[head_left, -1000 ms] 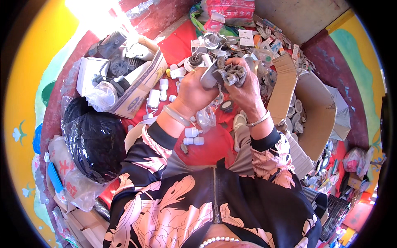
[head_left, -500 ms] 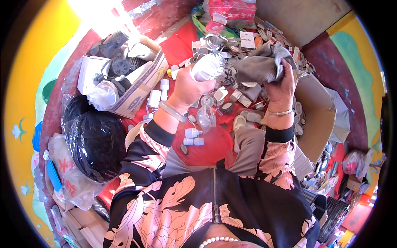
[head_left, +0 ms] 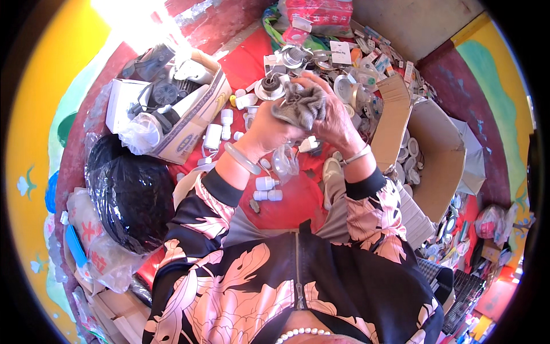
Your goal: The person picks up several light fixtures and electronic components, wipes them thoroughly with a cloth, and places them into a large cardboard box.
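My left hand point(head_left: 266, 127) and my right hand point(head_left: 338, 121) are together in front of me, above the heap of lamp parts. A crumpled grey cloth point(head_left: 303, 106) is bunched between them. My right hand is closed round the cloth, pressing it onto what my left hand grips. That thing, a white ribbed lamp in the earlier frame, is now mostly hidden under cloth and fingers. Just beyond my hands lies a round white lamp fitting point(head_left: 269, 88). Below them are a small clear plastic bag point(head_left: 285, 163) and white bulbs point(head_left: 265, 183) on a red cloth point(head_left: 281, 209).
At left stands a carton point(head_left: 189, 129) of dark and white appliance parts, with a black plastic bag point(head_left: 129, 195) nearer. At right an open cardboard box point(head_left: 438, 155) stands beside round white fittings point(head_left: 408, 157). Small boxes and parts point(head_left: 372, 51) pile up at the back.
My right hand has moved left with the grey cloth, bringing it onto the white ribbed lamp in my left hand. The open box's flap and the fittings beside it now show.
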Available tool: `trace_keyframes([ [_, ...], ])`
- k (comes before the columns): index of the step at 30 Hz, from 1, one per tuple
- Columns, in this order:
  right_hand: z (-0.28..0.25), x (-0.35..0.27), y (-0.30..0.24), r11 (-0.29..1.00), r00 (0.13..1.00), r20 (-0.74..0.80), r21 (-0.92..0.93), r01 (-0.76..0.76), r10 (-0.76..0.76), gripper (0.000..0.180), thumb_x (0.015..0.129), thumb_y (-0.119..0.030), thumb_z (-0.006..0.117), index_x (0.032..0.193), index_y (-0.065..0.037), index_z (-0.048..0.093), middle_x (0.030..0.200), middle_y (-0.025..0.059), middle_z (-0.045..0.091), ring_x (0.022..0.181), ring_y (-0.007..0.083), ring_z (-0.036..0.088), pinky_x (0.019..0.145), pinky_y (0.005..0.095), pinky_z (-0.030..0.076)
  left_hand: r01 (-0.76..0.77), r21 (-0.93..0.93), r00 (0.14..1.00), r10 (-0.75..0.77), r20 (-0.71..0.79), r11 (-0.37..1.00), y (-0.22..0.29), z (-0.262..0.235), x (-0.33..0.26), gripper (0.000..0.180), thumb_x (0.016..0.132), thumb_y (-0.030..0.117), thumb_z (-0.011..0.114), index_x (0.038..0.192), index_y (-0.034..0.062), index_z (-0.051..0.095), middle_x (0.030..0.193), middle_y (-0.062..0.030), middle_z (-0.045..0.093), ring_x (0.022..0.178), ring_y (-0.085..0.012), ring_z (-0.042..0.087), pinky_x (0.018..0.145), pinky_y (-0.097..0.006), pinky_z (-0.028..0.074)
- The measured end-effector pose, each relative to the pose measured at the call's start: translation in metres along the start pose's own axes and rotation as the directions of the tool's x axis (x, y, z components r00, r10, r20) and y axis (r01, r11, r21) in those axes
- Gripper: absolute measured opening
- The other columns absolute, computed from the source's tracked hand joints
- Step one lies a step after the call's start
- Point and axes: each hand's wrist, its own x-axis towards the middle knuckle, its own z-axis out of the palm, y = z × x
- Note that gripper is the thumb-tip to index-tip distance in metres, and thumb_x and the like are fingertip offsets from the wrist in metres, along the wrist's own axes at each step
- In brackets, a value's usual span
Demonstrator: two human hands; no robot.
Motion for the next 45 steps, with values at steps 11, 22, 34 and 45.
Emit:
trace_keyframes([
  [11, 0.014, -0.004, 0.041, 0.766, 0.837, -0.247, 0.581, -0.275, 0.488, 0.021, 0.085, -0.008, 0.058, 0.105, 0.001, 0.057, 0.090, 0.0099, 0.064, 0.080, 0.0175, 0.063, 0.070, 0.0264, 0.051, 0.046, 0.019, 0.978, -0.049, 0.202, 0.999, 0.004, -0.002, -0.004, 0.043, 0.066, 0.004, 0.071, 0.107, -0.0004, 0.059, 0.097, -0.0038, 0.064, 0.086, -0.0106, 0.059, 0.078, -0.027, 0.048],
  [22, -0.042, 0.001, 0.031, 0.367, 0.590, -0.350, 0.925, 0.096, 0.728, 0.026, 0.087, -0.016, 0.060, 0.111, -0.006, 0.057, 0.106, 0.0055, 0.061, 0.096, 0.0173, 0.059, 0.085, 0.0311, 0.047, 0.094, -0.745, 0.995, -0.071, 0.063, 0.660, -0.001, -0.012, 0.006, 0.046, 0.076, 0.008, 0.069, 0.118, 0.0001, 0.050, 0.109, -0.0102, 0.060, 0.098, -0.0209, 0.059, 0.088, -0.035, 0.047],
  [34, 0.024, 0.001, -0.018, 0.977, 0.914, -0.389, -0.213, 0.030, -0.113, 0.038, 0.054, 0.004, 0.068, 0.089, -0.009, 0.061, 0.090, 0.0083, 0.062, 0.090, 0.0306, 0.056, 0.083, 0.0388, 0.042, 0.023, -0.802, 0.943, -0.280, -0.181, 0.597, 0.003, 0.008, 0.011, 0.038, 0.099, 0.033, 0.035, 0.113, 0.0011, 0.050, 0.107, -0.0099, 0.058, 0.097, -0.0205, 0.058, 0.086, -0.035, 0.047],
  [45, 0.013, 0.003, 0.001, 0.998, 0.919, -0.390, -0.055, 0.035, -0.053, 0.034, 0.057, 0.008, 0.062, 0.087, -0.009, 0.061, 0.091, 0.0079, 0.063, 0.090, 0.0282, 0.057, 0.081, 0.0356, 0.044, -0.116, -0.772, 0.983, -0.042, -0.181, 0.625, -0.005, 0.003, 0.012, 0.044, 0.098, 0.035, 0.037, 0.118, -0.0008, 0.049, 0.114, -0.0124, 0.057, 0.104, -0.0211, 0.057, 0.092, -0.034, 0.044],
])
